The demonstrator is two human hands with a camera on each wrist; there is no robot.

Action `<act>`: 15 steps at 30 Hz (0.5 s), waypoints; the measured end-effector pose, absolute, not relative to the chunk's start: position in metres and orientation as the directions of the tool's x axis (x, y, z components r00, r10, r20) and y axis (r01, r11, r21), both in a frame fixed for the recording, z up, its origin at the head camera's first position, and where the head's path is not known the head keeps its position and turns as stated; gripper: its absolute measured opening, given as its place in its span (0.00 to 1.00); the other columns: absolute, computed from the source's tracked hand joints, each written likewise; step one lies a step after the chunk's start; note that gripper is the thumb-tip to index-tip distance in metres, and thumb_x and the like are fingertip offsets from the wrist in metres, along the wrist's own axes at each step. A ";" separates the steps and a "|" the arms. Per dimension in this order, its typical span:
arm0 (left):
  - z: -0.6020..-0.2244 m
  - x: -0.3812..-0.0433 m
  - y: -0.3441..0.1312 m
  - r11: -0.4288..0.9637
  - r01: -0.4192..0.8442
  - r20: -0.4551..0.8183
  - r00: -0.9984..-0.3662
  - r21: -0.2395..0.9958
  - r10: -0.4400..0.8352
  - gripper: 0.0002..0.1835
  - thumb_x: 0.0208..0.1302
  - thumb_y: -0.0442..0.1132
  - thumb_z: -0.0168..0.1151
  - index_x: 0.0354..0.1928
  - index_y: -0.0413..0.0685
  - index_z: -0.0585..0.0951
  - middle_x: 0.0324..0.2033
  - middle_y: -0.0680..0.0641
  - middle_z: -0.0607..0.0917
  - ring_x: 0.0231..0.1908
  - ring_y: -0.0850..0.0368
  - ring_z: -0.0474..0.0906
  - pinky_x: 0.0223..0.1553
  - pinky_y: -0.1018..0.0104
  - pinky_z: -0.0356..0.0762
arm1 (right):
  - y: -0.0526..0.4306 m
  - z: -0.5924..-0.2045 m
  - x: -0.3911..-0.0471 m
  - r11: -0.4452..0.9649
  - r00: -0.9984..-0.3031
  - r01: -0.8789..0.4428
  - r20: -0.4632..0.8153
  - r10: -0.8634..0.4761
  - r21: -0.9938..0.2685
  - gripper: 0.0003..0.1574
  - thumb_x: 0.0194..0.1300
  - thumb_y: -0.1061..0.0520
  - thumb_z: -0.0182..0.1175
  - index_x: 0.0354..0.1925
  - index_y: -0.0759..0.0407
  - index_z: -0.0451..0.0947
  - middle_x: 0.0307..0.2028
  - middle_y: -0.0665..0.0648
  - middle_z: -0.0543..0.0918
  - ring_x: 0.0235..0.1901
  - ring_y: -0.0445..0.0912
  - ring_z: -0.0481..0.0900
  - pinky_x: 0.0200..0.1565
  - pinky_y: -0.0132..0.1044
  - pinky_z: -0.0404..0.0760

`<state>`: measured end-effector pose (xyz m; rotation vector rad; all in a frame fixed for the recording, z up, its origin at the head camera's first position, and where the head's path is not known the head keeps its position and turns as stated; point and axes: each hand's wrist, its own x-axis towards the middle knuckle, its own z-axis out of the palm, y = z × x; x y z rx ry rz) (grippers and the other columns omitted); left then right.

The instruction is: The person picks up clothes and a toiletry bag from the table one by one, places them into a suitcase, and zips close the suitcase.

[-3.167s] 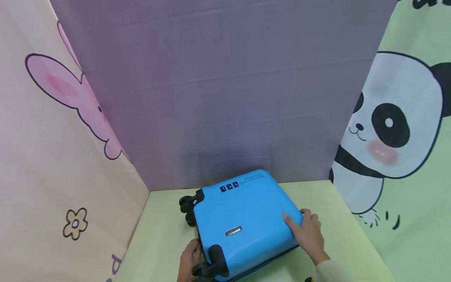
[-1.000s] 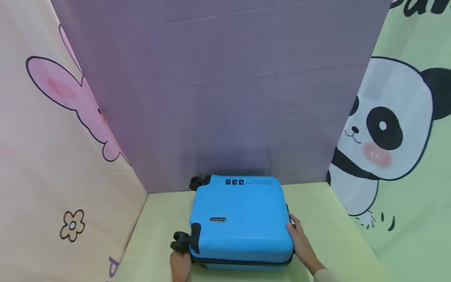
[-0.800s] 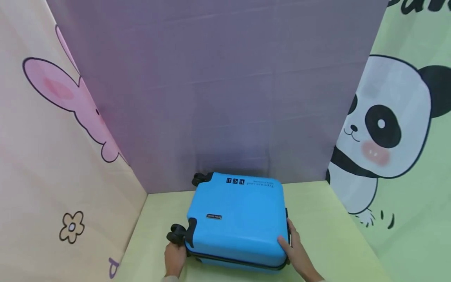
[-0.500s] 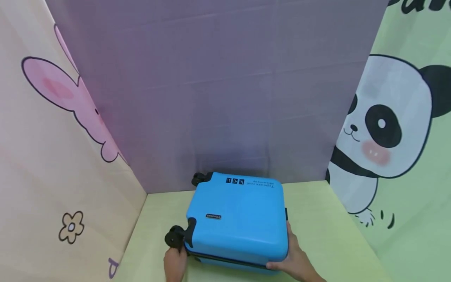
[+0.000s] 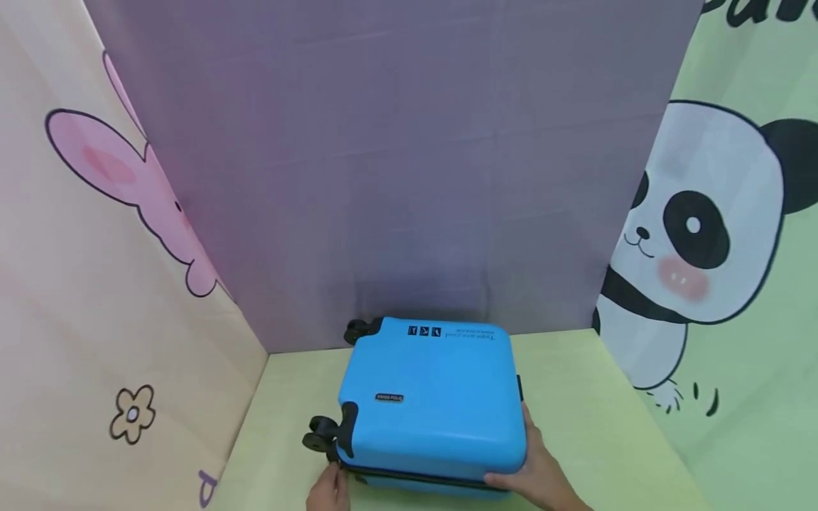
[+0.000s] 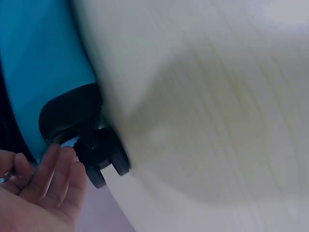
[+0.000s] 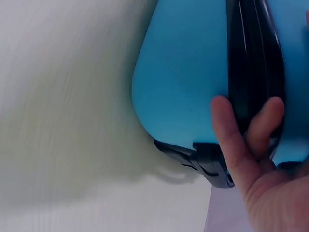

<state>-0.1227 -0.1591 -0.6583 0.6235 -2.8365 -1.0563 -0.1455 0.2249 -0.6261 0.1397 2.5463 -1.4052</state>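
A blue hard-shell suitcase [image 5: 434, 397] lies flat on the table, black wheels [image 5: 319, 433] pointing left. At its front-left corner, just below the wheels, my left hand [image 5: 329, 490] has thumb and index fingertips together at the black seam. A tiny shiny piece, seemingly a zipper pull [image 6: 5, 180], shows between them in the left wrist view; the other fingers extend beside the wheel mount. My right hand [image 5: 540, 475] grips the front-right corner, thumb along the front seam and fingers up the right side. The black seam band [image 7: 253, 58] runs under its fingertips in the right wrist view.
The pale yellow-green table [image 5: 594, 440] extends around the suitcase. A purple-grey back wall [image 5: 409, 177] stands right behind it. Printed side walls flank the table, a pink rabbit [image 5: 160, 191] on the left and a panda [image 5: 703, 213] on the right.
The suitcase has turned to lie squarer to the back wall. My left hand has moved from the wheel side to the front-left seam. My right thumb has dropped from the top to the front seam.
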 end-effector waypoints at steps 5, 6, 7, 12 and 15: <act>-0.661 -0.125 -0.152 0.606 -0.360 -0.054 -0.885 0.710 -0.463 0.13 0.71 0.34 0.47 0.25 0.46 0.70 0.20 0.51 0.69 0.22 0.57 0.63 0.25 0.64 0.60 | 0.241 -0.615 -0.159 0.475 -0.957 0.206 -0.278 -0.085 -0.855 0.68 0.69 0.33 0.61 0.81 0.51 0.26 0.71 0.77 0.59 0.46 0.59 0.83 0.41 0.51 0.84; -0.661 -0.126 -0.150 0.586 -0.374 -0.057 -0.872 0.719 -0.486 0.12 0.70 0.34 0.47 0.25 0.46 0.70 0.20 0.51 0.71 0.22 0.57 0.64 0.24 0.64 0.60 | 0.244 -0.612 -0.164 0.464 -0.957 0.218 -0.282 -0.071 -0.859 0.61 0.74 0.31 0.53 0.81 0.55 0.30 0.69 0.77 0.63 0.42 0.56 0.84 0.39 0.48 0.83; -0.662 -0.127 -0.148 0.567 -0.390 -0.068 -0.861 0.725 -0.504 0.12 0.71 0.34 0.46 0.26 0.45 0.70 0.20 0.50 0.72 0.22 0.56 0.65 0.24 0.64 0.61 | 0.248 -0.610 -0.169 0.453 -0.958 0.231 -0.281 -0.046 -0.861 0.56 0.76 0.28 0.46 0.80 0.58 0.34 0.66 0.77 0.68 0.36 0.53 0.84 0.36 0.45 0.83; -0.663 -0.131 -0.139 0.498 -0.449 -0.134 -0.827 0.742 -0.546 0.12 0.74 0.36 0.43 0.32 0.43 0.73 0.23 0.48 0.75 0.24 0.54 0.68 0.25 0.61 0.65 | 0.259 -0.608 -0.197 0.419 -0.958 0.278 -0.279 0.059 -0.864 0.54 0.76 0.23 0.29 0.75 0.64 0.52 0.50 0.69 0.82 0.31 0.48 0.82 0.34 0.43 0.84; -0.663 -0.135 -0.138 0.484 -0.453 -0.155 -0.830 0.749 -0.536 0.13 0.76 0.37 0.40 0.36 0.41 0.74 0.24 0.48 0.74 0.26 0.53 0.68 0.26 0.60 0.66 | 0.262 -0.613 -0.211 0.391 -0.959 0.277 -0.280 0.049 -0.878 0.52 0.76 0.23 0.30 0.70 0.65 0.61 0.49 0.66 0.80 0.38 0.49 0.82 0.39 0.45 0.85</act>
